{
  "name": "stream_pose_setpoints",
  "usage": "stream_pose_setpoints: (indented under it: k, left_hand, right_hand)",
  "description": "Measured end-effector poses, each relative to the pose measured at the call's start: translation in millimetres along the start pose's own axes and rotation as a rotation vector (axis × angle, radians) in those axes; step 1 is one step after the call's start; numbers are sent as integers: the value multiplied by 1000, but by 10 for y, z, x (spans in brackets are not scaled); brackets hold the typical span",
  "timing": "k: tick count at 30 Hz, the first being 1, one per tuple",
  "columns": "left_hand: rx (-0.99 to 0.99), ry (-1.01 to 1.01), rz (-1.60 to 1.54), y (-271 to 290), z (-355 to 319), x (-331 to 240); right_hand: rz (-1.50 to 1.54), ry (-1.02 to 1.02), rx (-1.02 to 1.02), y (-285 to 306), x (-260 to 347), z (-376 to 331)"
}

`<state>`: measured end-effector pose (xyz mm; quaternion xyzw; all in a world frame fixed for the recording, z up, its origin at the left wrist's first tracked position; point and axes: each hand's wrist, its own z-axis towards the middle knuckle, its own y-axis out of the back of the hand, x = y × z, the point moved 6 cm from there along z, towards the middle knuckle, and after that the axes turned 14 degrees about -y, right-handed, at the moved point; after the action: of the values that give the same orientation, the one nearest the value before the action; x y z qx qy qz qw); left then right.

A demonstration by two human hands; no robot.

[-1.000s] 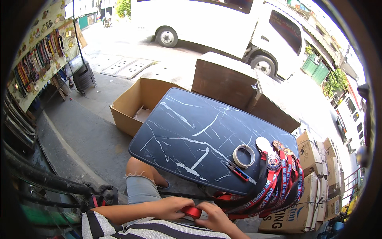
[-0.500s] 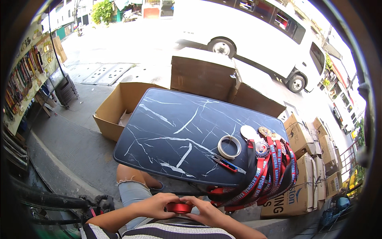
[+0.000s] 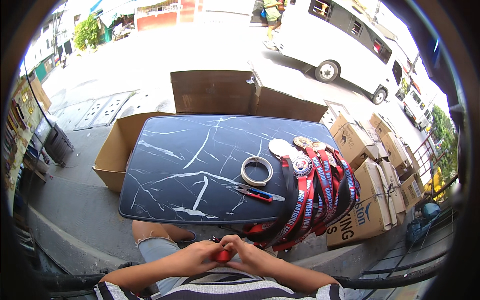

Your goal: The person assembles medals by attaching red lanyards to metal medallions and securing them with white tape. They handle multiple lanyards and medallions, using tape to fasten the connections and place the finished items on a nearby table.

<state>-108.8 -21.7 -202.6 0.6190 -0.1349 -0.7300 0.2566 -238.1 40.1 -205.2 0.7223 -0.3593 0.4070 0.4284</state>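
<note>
Low in front of my body, both hands hold a roll of shiny red ribbon [image 3: 221, 256]. My left hand [image 3: 196, 256] curls round its left side. My right hand [image 3: 248, 256] is bent over it from the right, with thumb and forefinger close together. A small dark thing [image 3: 215, 239] shows at the fingertips, too small to name. Beyond my hands stands a dark marble-patterned table [image 3: 165, 167]. On it lie a roll of pale tape [image 3: 245, 176] and red-and-blue thread snips [image 3: 254, 192]. Several medals [image 3: 302, 165] rest at its right, their red and black ribbons [image 3: 305, 200] draping over the near edge.
Open cardboard boxes [image 3: 212, 92] stand behind and left of the table, and tied cartons [image 3: 367, 200] are stacked at its right. A white minibus [image 3: 305, 55] is on the street, with a person [image 3: 272, 17] at its rear. A display stall [image 3: 22, 120] edges the left.
My view has turned, so the table sits further left. My right fingers have risen and bunched over the red roll, which is more covered. The minibus has moved right, and a person appears behind it.
</note>
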Motion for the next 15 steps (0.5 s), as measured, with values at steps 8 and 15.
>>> stream_pose_setpoints:
  k: [8, 15]
  left_hand:
    - [-32, 22, 12, 153, 170, -170]
    - [118, 176, 270, 501, 131, -435]
  right_hand:
    - [127, 124, -21, -70, -219, 157]
    - [-123, 239, 0, -154, -245, 223]
